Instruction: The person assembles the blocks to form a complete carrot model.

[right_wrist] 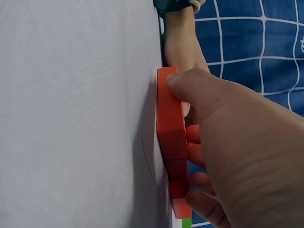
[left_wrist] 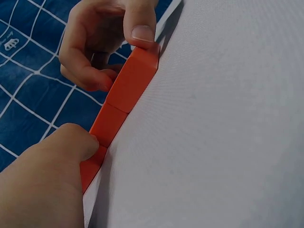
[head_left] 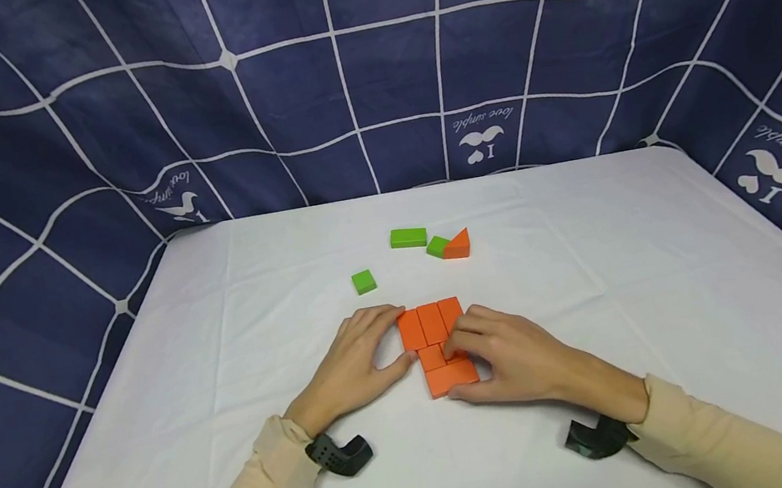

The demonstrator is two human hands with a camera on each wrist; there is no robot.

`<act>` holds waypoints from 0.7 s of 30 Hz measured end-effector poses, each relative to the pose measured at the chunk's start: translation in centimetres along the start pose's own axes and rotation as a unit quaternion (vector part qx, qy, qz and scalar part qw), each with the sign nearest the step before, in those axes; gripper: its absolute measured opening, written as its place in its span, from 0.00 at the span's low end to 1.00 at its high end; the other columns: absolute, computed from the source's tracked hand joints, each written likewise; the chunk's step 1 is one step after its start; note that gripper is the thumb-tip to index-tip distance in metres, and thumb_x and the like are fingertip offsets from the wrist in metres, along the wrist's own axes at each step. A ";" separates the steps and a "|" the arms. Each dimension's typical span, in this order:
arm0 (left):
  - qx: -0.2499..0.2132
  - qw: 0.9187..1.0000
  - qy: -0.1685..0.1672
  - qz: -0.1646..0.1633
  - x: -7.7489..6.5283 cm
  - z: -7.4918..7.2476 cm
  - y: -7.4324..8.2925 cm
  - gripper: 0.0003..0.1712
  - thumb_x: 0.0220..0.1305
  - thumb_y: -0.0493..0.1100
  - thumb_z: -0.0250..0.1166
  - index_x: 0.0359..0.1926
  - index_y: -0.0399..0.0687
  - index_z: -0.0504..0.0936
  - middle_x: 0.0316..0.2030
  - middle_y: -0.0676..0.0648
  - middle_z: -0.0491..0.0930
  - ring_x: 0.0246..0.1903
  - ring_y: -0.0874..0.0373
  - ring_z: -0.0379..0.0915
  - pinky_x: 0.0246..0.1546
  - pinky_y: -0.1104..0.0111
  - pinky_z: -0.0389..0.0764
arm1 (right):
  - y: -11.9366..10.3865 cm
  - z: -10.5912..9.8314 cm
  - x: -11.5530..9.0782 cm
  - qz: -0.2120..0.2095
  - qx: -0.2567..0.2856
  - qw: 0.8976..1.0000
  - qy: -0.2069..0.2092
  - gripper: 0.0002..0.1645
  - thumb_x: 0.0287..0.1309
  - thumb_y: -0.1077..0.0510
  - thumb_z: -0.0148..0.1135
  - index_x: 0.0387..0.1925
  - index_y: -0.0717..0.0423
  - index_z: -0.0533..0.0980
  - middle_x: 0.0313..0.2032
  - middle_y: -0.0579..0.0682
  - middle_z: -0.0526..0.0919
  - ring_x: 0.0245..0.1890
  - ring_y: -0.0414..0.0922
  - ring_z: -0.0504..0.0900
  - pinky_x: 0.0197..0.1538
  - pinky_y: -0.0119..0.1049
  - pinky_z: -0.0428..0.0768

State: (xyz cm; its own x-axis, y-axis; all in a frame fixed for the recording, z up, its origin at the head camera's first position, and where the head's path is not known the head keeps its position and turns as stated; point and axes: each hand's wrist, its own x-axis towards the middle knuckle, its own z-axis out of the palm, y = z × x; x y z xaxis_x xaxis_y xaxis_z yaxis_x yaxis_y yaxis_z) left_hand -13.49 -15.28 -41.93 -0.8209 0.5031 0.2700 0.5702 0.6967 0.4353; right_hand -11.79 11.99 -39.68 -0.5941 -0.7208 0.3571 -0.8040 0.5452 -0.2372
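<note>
Several orange blocks (head_left: 431, 322) lie edge to edge on the white tabletop in a flat group, taller ones at the far side and a long one (head_left: 449, 379) nearest me. My left hand (head_left: 352, 368) rests along the group's left side, thumb tip at a small orange block (head_left: 431, 357) and index fingertip at the far left corner. From the right, my right hand (head_left: 509, 353) curls over the group. Its fingertips are on the small blocks in the middle row and its thumb (right_wrist: 190, 88) presses the long block's near face, hiding the group's right part.
Beyond the group lie a green cube (head_left: 364, 282), a long green block (head_left: 408, 237), another green block (head_left: 437, 246) and an orange triangular block (head_left: 457, 245) overlapping it. White cloth (head_left: 277, 295) covers the table. A blue checked curtain (head_left: 292, 90) hangs behind and at both sides.
</note>
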 end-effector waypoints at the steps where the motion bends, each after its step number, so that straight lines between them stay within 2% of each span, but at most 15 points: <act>1: 0.001 1.000 0.000 0.000 0.0 0.0 0.0 0.36 0.66 0.57 0.68 0.70 0.46 0.74 0.66 0.49 0.75 0.67 0.53 0.68 0.69 0.53 0.68 | 0.0 0.0 0.0 0.002 0.002 1.000 0.000 0.21 0.54 0.35 0.75 0.41 0.42 0.82 0.39 0.34 0.80 0.41 0.34 0.71 0.42 0.29 0.77; 13: 0.004 1.000 -0.001 -0.005 0.0 0.1 -0.1 0.37 0.66 0.56 0.68 0.71 0.46 0.73 0.67 0.49 0.74 0.68 0.53 0.67 0.69 0.53 0.67 | -0.2 0.1 0.0 0.016 0.013 1.000 0.000 0.21 0.53 0.35 0.76 0.41 0.42 0.82 0.38 0.34 0.80 0.40 0.33 0.72 0.42 0.29 0.77; 17: 0.001 1.000 -0.002 -0.007 -0.1 0.0 -0.1 0.37 0.66 0.56 0.68 0.71 0.46 0.73 0.67 0.48 0.74 0.68 0.53 0.67 0.70 0.53 0.67 | 0.1 -0.1 0.1 0.028 0.038 0.999 -0.001 0.21 0.53 0.34 0.75 0.42 0.40 0.82 0.39 0.31 0.81 0.42 0.33 0.74 0.45 0.30 0.78; 21: 0.004 1.000 -0.005 -0.007 0.0 0.0 -0.1 0.36 0.66 0.56 0.68 0.70 0.46 0.73 0.66 0.48 0.74 0.67 0.52 0.67 0.69 0.53 0.67 | 0.8 -0.7 0.4 0.055 0.075 0.996 0.016 0.20 0.53 0.37 0.77 0.42 0.40 0.83 0.38 0.32 0.82 0.42 0.34 0.76 0.47 0.32 0.79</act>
State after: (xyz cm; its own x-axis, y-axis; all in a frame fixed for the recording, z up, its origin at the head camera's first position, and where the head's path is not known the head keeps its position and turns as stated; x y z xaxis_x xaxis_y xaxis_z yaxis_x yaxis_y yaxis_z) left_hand -13.55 -15.37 -42.00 -0.8284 0.4985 0.2554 0.5591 0.7076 0.4321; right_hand -12.68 12.42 -39.07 -0.6791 -0.6453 0.3499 -0.7305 0.5477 -0.4079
